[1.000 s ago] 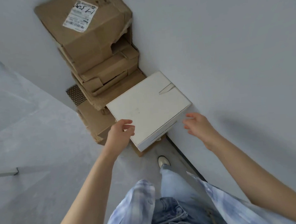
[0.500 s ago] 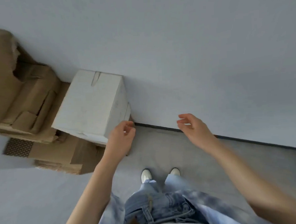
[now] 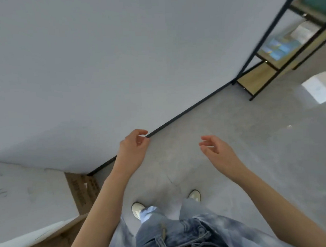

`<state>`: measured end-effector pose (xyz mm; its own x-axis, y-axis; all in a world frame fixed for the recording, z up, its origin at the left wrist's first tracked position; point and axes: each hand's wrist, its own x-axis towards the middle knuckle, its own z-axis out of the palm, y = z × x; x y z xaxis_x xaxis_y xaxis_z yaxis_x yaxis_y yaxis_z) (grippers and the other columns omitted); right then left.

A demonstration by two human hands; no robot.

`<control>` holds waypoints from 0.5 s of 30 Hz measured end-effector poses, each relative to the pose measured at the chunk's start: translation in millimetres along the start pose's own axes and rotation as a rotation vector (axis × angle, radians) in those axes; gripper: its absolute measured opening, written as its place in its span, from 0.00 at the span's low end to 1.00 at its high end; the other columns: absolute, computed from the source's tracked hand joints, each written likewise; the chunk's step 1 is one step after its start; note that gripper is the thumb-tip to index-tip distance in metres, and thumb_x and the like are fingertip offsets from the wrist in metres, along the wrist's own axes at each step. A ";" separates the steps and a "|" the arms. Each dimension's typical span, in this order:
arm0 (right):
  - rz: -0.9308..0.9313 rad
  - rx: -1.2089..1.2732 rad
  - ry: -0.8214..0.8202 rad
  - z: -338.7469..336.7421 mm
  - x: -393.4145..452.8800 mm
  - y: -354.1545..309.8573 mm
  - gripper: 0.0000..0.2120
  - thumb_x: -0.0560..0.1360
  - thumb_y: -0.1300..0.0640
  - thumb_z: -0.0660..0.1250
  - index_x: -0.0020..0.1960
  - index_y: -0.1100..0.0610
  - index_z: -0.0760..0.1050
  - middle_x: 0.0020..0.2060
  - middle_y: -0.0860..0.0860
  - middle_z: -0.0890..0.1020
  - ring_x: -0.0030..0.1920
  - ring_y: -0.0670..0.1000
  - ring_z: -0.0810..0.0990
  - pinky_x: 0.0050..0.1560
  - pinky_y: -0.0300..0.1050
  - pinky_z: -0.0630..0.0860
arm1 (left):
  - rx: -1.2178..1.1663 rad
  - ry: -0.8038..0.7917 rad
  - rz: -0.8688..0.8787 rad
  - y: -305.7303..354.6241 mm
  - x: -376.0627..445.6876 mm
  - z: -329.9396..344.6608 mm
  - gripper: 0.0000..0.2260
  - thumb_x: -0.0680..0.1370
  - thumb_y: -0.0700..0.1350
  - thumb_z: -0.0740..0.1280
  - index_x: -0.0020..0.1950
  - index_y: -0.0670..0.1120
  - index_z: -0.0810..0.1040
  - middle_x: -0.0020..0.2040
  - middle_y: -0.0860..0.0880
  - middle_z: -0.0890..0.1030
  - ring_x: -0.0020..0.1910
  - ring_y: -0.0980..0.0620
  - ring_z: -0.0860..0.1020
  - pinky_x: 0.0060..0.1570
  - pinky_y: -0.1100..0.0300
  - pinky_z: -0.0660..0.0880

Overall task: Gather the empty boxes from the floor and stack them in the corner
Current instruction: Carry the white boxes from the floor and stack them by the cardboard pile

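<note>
**Both hands free, next box far across the floor**

My left hand (image 3: 134, 145) hangs in front of me with the fingers loosely curled, gripping nothing. My right hand (image 3: 216, 150) is relaxed and part open, also holding nothing. Both hover over bare floor (image 3: 235, 157) near the dark skirting strip (image 3: 177, 117) along the wall.

The white box (image 3: 30, 198) sits at my lower left, resting on brown cardboard (image 3: 82, 191) against the wall. That's the corner pile, as I judge it. Over at the far right, a pale box (image 3: 319, 89) lies on the floor near the shelf unit (image 3: 265, 65); it's blurred, so I can't say if it's open or closed.

Risks from here: the white box looks as if it overhangs the cardboard beneath it, so my left arm brushing it as I turn could tip it. The pale box lies just beside the shelf's black frame, so a hurried reach might knock that frame. And if it isn't empty, it may sag or spill when lifted. Stacking it badly on the white box could topple the pile.
</note>
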<state>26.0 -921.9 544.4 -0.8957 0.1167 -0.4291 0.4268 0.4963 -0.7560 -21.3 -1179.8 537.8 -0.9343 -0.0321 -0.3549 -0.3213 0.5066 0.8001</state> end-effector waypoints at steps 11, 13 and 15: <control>0.214 0.179 0.329 -204.9 2.4 146.9 0.16 0.79 0.56 0.63 0.66 0.54 0.71 0.55 0.47 0.79 0.52 0.46 0.78 0.42 0.26 0.69 | 0.144 -0.382 0.163 140.0 20.8 247.9 0.09 0.79 0.43 0.65 0.57 0.54 0.77 0.45 0.56 0.85 0.46 0.56 0.82 0.40 0.69 0.74; 0.254 0.219 0.369 -232.7 9.1 167.4 0.16 0.79 0.56 0.62 0.67 0.54 0.70 0.56 0.47 0.79 0.53 0.46 0.77 0.42 0.26 0.69 | 0.203 -0.443 0.190 165.5 35.9 283.1 0.09 0.79 0.42 0.65 0.57 0.53 0.77 0.45 0.56 0.84 0.46 0.56 0.82 0.43 0.69 0.73; 0.296 0.250 0.410 -257.8 18.3 185.2 0.16 0.79 0.56 0.62 0.66 0.54 0.70 0.56 0.47 0.79 0.53 0.46 0.77 0.42 0.25 0.69 | 0.241 -0.496 0.209 190.7 53.9 315.8 0.09 0.79 0.41 0.64 0.57 0.52 0.77 0.45 0.56 0.84 0.46 0.55 0.82 0.45 0.68 0.74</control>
<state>56.5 -606.1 523.9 -0.6873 0.5693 -0.4512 0.6390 0.1786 -0.7482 -84.3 -812.8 518.5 -0.7720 0.4665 -0.4317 -0.0403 0.6420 0.7657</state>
